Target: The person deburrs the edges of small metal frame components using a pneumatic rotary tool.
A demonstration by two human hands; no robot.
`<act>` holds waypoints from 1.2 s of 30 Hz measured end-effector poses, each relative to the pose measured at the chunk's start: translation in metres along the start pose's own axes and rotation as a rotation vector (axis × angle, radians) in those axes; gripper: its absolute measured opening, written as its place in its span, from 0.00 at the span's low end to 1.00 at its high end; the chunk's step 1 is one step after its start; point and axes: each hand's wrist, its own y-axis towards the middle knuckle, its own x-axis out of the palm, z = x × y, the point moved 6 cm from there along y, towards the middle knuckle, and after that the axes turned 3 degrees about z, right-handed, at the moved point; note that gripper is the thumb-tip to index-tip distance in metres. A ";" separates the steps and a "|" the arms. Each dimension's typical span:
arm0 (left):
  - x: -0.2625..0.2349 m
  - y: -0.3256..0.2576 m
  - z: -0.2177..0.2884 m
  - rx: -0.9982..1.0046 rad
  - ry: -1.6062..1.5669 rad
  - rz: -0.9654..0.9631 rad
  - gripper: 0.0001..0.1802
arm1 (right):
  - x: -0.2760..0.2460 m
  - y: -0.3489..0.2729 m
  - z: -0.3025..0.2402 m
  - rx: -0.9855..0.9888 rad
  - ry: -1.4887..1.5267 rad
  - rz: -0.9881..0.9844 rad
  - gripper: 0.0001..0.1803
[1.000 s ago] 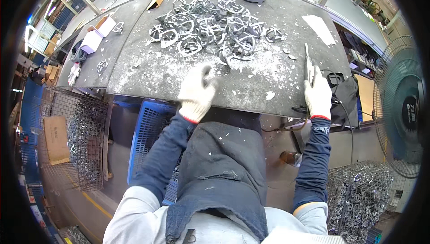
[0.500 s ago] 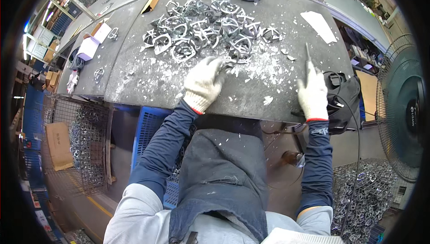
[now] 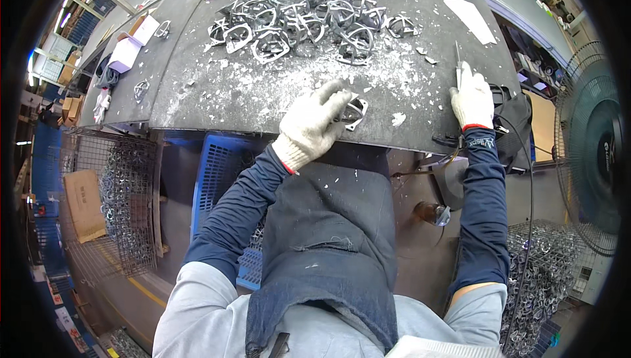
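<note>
My left hand [image 3: 314, 121], in a white knitted glove, grips a small metal frame part [image 3: 357, 113] near the table's front edge. The part has a squarish light rim and a dark inside; my fingers hide its left side. Farther right, my gloved right hand [image 3: 473, 98] is closed round a slim tool with a narrow pointed end [image 3: 458, 52] that points away from me. Its handle is mostly hidden in the glove, so its exact kind is unclear. Beyond my left hand lies a heap of similar metal frame parts [image 3: 269, 16].
White flakes are scattered over the dark table [image 3: 217, 105]. A white pointed sheet [image 3: 470, 20] lies at the right, with a black bag [image 3: 516, 121] at the table edge. A fan [image 3: 595, 141] stands right; a blue crate [image 3: 213, 167] is below left.
My left hand has brought the metal frame part away from the heap, toward the table's front edge. My right hand has shifted right with the slim tool. The view has tilted slightly.
</note>
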 end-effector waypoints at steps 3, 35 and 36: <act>0.006 0.008 -0.008 -0.038 0.036 -0.116 0.46 | 0.008 0.006 -0.004 -0.195 -0.102 0.023 0.39; 0.013 -0.005 -0.027 -0.176 0.041 -0.198 0.54 | -0.119 -0.112 -0.106 0.462 1.497 -0.868 0.35; 0.015 -0.004 -0.026 -0.178 0.029 -0.204 0.54 | -0.121 -0.127 -0.104 0.475 1.489 -0.872 0.35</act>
